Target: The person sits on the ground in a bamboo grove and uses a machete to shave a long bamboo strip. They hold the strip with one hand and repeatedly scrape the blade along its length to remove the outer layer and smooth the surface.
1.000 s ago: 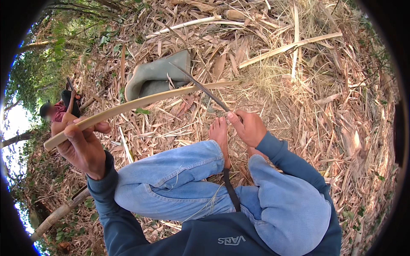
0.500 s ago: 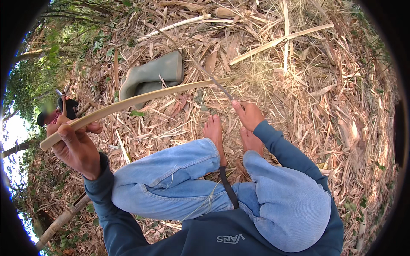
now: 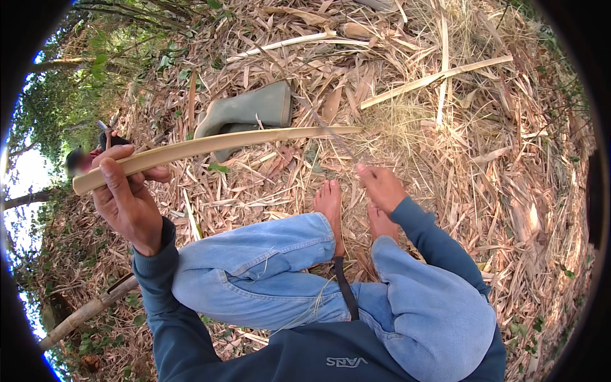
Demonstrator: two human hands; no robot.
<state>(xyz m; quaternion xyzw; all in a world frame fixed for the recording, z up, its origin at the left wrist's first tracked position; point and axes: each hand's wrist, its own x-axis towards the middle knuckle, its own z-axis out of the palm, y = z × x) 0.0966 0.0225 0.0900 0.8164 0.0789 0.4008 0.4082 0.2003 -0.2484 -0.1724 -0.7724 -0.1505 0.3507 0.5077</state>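
Observation:
My left hand point(image 3: 132, 213) is closed round the near-left end of a long, pale, slightly curved strip of split bamboo point(image 3: 223, 144), thumb on top. The strip reaches across in front of me to the right. In my right hand point(image 3: 384, 190) is a knife point(image 3: 344, 149) with a thin dark blade; its handle is hidden in the fist. The blade points away and to the left, and in view it crosses the strip near its far right end. Whether blade and strip touch, I cannot tell.
A green rubber boot point(image 3: 251, 108) lies on its side behind the strip, another partly hidden beneath. Split strips point(image 3: 439, 81) and dry husks litter the ground. My bare feet point(image 3: 329, 202) are in front. At left are a pole point(image 3: 86, 315) and another person point(image 3: 105, 143).
The strip's left end has risen with my left hand, so the strip lies flatter across the view. My right hand and the knife have come slightly nearer. The whole view has shifted.

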